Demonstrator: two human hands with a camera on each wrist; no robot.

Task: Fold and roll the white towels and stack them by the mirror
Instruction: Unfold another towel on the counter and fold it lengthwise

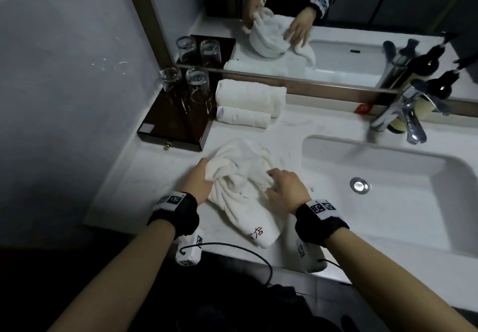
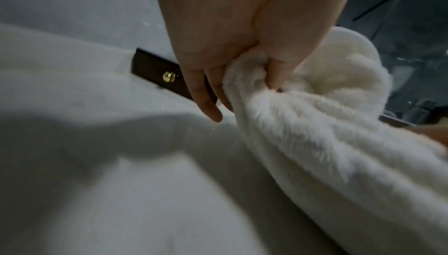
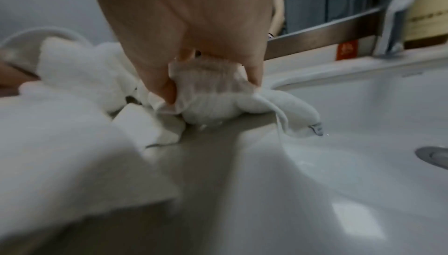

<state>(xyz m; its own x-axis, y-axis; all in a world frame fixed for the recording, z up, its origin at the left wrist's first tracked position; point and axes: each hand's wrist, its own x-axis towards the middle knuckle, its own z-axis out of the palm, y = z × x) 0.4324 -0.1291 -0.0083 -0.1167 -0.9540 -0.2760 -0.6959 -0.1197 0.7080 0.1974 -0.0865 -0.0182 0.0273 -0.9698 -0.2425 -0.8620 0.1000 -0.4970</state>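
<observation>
A crumpled white towel [image 1: 240, 184] with red lettering lies on the white counter [image 1: 155, 176], left of the basin. My left hand [image 1: 200, 179] grips a bunched fold at its left side; the left wrist view shows the thumb and fingers of that left hand [image 2: 242, 71] closed on the white towel [image 2: 327, 144]. My right hand [image 1: 283, 189] pinches an edge on the right; in the right wrist view that right hand [image 3: 208, 79] has thumb and finger clamped on a corner of the towel [image 3: 218, 102]. Two rolled white towels [image 1: 248, 101] lie stacked by the mirror [image 1: 336, 8].
A dark wooden tray [image 1: 170, 127] with two upturned glasses [image 1: 186, 86] stands at the back left. The basin [image 1: 388, 176] and chrome tap [image 1: 403, 112] lie to the right, with dark bottles [image 1: 426, 96] behind. A small red packet [image 1: 363, 109] sits by the mirror frame.
</observation>
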